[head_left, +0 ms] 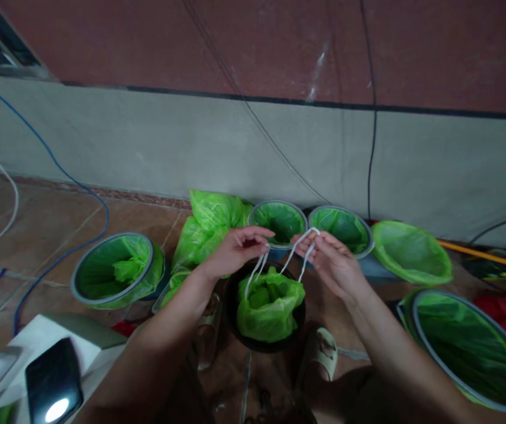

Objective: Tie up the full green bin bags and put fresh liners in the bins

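A green drawstring trash bag (270, 315) sits bunched inside a dark round bin (235, 333) on the floor between my feet. White drawstrings (305, 270) rise from its gathered mouth to both hands. My left hand (239, 250) pinches the left loop between thumb and fingers. On the other side, my right hand (330, 256) grips the right loop, which passes over its fingertips. Both hands are above the bag, a little apart. What lies inside the bag is hidden.
Green-lined bins stand at the left (147, 265), by the wall (278, 203) and at the right (418, 312). A filled green bag (211, 221) leans near the wall. A phone (54, 377) lies on a white box (36, 335). A blue cable (59, 259) crosses the floor.
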The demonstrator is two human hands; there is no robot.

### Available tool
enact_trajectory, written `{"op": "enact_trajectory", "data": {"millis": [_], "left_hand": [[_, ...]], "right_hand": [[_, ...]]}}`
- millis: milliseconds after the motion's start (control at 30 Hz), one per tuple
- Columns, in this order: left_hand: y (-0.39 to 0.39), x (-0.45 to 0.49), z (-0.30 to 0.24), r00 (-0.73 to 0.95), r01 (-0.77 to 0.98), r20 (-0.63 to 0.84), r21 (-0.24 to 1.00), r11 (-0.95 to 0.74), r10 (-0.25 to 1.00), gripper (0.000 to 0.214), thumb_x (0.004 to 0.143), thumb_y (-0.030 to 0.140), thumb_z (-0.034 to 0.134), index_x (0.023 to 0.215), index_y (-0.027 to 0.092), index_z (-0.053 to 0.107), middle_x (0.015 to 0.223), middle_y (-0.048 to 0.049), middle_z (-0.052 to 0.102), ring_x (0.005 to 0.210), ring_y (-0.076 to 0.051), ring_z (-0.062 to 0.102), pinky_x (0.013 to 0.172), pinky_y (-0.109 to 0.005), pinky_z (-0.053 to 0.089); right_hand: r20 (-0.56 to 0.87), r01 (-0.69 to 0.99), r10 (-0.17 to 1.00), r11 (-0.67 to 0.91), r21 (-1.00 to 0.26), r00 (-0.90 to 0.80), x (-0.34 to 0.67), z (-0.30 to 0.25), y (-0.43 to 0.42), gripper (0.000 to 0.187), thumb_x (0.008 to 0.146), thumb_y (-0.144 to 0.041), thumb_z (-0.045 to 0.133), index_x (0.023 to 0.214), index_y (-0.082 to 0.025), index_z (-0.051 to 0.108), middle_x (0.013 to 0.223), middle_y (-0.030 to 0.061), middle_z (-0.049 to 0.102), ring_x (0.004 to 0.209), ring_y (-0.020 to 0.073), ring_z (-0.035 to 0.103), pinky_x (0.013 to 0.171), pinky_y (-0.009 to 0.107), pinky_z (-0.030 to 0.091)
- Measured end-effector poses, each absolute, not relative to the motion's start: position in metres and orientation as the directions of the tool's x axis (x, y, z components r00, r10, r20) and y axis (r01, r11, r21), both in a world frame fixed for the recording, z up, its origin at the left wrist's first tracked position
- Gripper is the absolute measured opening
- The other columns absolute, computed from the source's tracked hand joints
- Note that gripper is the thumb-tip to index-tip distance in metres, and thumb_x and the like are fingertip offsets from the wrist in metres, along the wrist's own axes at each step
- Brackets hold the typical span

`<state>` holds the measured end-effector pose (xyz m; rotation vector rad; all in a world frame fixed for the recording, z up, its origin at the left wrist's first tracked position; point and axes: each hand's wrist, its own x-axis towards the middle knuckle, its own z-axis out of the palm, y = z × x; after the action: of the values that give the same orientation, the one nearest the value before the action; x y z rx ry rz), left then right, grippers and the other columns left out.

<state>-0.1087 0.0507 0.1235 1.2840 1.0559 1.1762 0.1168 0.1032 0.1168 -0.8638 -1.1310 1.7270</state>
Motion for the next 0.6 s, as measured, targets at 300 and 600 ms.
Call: {"op": "enact_trajectory", "data": {"millis": [300,600], "left_hand": [[0.061,-0.087,0.104,0.097,-0.07,0.069,0.996,-0.062,0.993,0.03,0.08,0.027,0.068,0.108,0.015,0.068,0.08,-0.0003,0.066,0.066,-0.009,0.057,0.065,-0.022,0.046],[0.068,-0.074,0.07,0.033,0.119,-0.048,0.992,0.044,0.998,0.041,0.092,0.036,0.052,0.127,0.015,0.054,0.094,-0.0045,0.068,0.08,-0.013,0.063,0.077,-0.026,0.05]], "right_hand": [[-0.286,-0.105,0.777,-0.41,-0.906,-0.561,0.086,0.075,0.082,0.035,0.072,-0.036,0.076,0.102,-0.023,0.061,0.066,-0.0052,0.059,0.043,0.0031,0.029,0.041,0.019,0.017],[-0.32,-0.082,0.726,-0.459,-0.885,-0.609,0.088,0.079,0.088,0.031,0.072,-0.043,0.076,0.079,-0.017,0.061,0.061,-0.0036,0.055,0.044,0.0026,0.028,0.042,0.02,0.014]]}}
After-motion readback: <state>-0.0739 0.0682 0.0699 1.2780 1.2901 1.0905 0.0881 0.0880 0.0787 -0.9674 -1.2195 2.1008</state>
